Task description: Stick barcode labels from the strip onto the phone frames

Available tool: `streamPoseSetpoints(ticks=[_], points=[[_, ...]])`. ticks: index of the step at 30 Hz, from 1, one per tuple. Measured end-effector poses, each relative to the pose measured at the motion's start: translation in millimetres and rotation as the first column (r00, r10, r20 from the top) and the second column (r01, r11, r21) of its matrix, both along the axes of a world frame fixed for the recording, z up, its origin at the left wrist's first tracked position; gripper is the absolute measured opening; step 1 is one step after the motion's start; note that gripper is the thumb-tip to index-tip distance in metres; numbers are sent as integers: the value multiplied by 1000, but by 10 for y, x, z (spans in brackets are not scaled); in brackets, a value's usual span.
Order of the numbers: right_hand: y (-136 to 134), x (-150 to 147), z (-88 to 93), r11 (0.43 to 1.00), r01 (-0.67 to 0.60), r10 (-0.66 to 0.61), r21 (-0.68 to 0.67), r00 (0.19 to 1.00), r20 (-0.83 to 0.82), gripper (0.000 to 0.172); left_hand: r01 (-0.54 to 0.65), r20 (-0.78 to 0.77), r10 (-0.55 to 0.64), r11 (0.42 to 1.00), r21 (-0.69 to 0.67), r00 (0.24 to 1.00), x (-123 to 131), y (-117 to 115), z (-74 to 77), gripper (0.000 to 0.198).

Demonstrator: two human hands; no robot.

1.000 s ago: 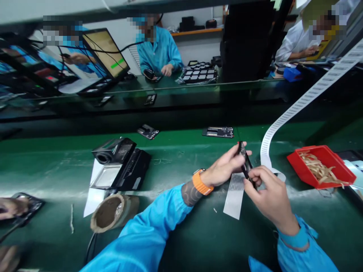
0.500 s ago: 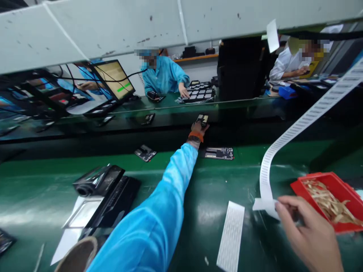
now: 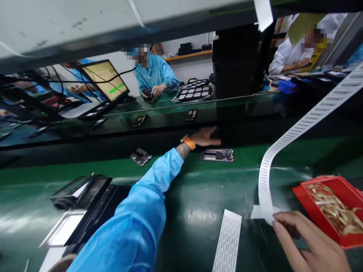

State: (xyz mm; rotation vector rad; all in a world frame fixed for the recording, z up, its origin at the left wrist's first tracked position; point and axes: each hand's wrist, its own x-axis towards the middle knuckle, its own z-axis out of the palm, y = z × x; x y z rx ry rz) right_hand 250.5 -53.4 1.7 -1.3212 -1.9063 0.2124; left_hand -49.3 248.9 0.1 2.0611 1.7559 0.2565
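My left hand (image 3: 204, 137) is stretched far forward, fingers flat and apart, empty, hovering just above a dark phone board (image 3: 217, 155) on the green belt. A small dark part (image 3: 191, 115) lies on the far belt beyond it. My right hand (image 3: 304, 238) rests near the front right, its fingertips pressed on the end of a long white label tape (image 3: 265, 189) that runs up to the right. A loose strip of labels (image 3: 227, 241) lies flat beside it.
A red tray (image 3: 312, 206) of tan strips sits at the right. A black device (image 3: 82, 200) stands at the front left and another board (image 3: 140, 156) lies mid-belt. Across the line, a monitor (image 3: 106, 80), a tray of parts (image 3: 194, 92) and other workers.
My left hand carried the dark part away from my right hand, set it on the far belt and has drawn back, open, over the nearer board. My right hand moved onto the label tape.
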Motion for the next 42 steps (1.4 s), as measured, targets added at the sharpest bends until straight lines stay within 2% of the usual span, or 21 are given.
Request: streamPoseSetpoints(ticks=[2, 4, 5, 7, 9, 11, 14, 16, 17, 18, 20, 21, 23, 25, 26, 28, 31, 33, 35, 38, 42], points=[[23, -27, 27, 999, -34, 34, 5, 999, -13, 16, 280, -94, -291, 954, -109, 952, 156, -255, -115, 96], [41, -69, 19, 998, -56, 56, -19, 998, -27, 16, 417, -178, -443, 893, -168, 878, 319, -392, -176, 98], [49, -88, 0, 997, -64, 63, -36, 997, -33, 17, 428, -201, -457, 888, -170, 867, 389, -416, -178, 94], [65, -116, -63, 995, -60, 56, -75, 997, -53, 19, 391, -183, -415, 908, -150, 891, 478, -420, -126, 77], [85, -139, -151, 991, -40, 29, -126, 996, -88, 20, 360, -156, -373, 927, -110, 914, 500, -447, -21, 61], [107, -179, -247, 981, -32, 2, -192, 988, -153, 20, 309, -113, -310, 951, -24, 944, 488, -587, 94, 46], [131, -296, -366, 962, -20, -83, -271, 928, -364, 25, 239, -2, -240, 966, 96, 971, 521, -1076, 159, 30], [129, -393, -407, 954, -30, -141, -297, 832, -537, 41, 225, 185, -239, 970, 96, 953, 613, -1532, 79, 37], [121, -436, -415, 952, -46, -155, -302, 781, -605, 48, 205, 472, -204, 977, 51, 858, 677, -1768, 14, 40], [111, -472, -415, 949, -70, -158, -306, 737, -657, 53, 213, 692, -147, 977, -10, 707, 747, -1992, -54, 43], [89, -514, -398, 940, -128, -149, -317, 681, -717, 54, 256, 917, 25, 957, -137, 397, 884, -2363, -155, 46], [80, -522, -385, 932, -156, -147, -327, 661, -736, 52, 281, 954, 126, 938, -204, 273, 938, -2494, -178, 47], [70, -523, -357, 913, -198, -158, -358, 636, -755, 48, 361, 937, 338, 865, -347, 92, 1001, -2642, -169, 48], [70, -519, -333, 895, -207, -187, -395, 630, -754, 43, 480, 867, 498, 765, -430, -17, 1005, -2683, -123, 51], [72, -520, -324, 891, -197, -207, -410, 627, -751, 41, 531, 841, 540, 725, -438, -45, 997, -2685, -102, 55], [77, -529, -313, 889, -164, -247, -427, 613, -751, 38, 564, 832, 550, 709, -423, -67, 988, -2688, -88, 62], [75, -537, -313, 890, -118, -289, -440, 599, -746, 35, 451, 846, 529, 771, -448, -64, 1032, -2722, -137, 61], [66, -520, -315, 880, -146, -269, -451, 629, -729, 36, 371, 838, 543, 790, -489, -52, 1078, -2750, -182, 56], [61, -487, -313, 862, -234, -198, -449, 660, -725, 42, 340, 830, 556, 789, -512, -41, 1104, -2764, -214, 52], [71, -445, -309, 841, -322, -130, -434, 659, -741, 50, 317, 854, 520, 812, -490, -11, 1089, -2762, -234, 49], [93, -443, -324, 847, -231, -230, -479, 653, -722, 35, 311, 914, 396, 861, -402, 85, 1051, -2779, -239, 45]])
